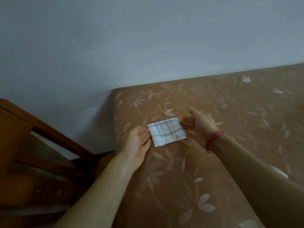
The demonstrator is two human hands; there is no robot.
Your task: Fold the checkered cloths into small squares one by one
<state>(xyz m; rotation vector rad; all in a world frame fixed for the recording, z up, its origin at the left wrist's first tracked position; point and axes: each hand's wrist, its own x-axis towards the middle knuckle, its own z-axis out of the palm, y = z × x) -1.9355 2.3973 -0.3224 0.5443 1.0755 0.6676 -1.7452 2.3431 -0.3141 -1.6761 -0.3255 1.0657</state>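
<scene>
Head: cloth (167,131) between left grip (138,143), right grip (200,124)

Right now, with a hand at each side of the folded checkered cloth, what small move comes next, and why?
Probably nudge both hands inward to square the small folded white cloth with grey checks: the left hand and right hand flank it with straight fingers, and its near layers lie uneven on the brown floral table cover.

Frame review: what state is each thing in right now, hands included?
checkered cloth: folded small, layered, lying flat on the table.
left hand: open, straight fingers at the cloth's left edge.
right hand: open, fingers at the cloth's right edge.
red bracelet: worn on the right wrist.
</scene>
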